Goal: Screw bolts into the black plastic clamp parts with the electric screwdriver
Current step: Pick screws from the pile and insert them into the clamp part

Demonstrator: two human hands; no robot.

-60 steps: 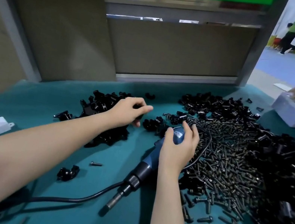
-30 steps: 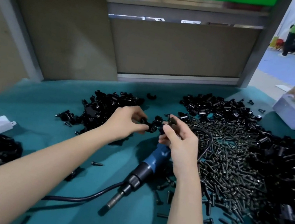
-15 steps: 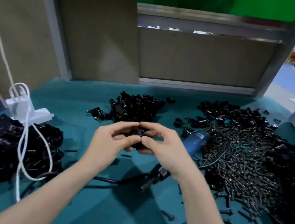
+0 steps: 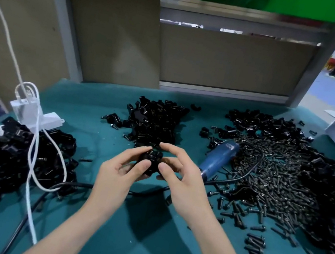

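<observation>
Presently left hand (image 4: 119, 171) and right hand (image 4: 184, 180) both pinch one black clamp part (image 4: 149, 161), apparently aligning it; electric screwdriver (image 4: 219, 158) lies unheld.

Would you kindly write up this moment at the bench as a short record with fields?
left hand: pinches a black clamp part
right hand: thumb and fingers on the same clamp part
electric screwdriver: lying on the teal table, right of the hands, not held
bolts: loose heap right of the screwdriver
pile of clamp parts: behind the hands
bolt in the held part: cannot tell
</observation>
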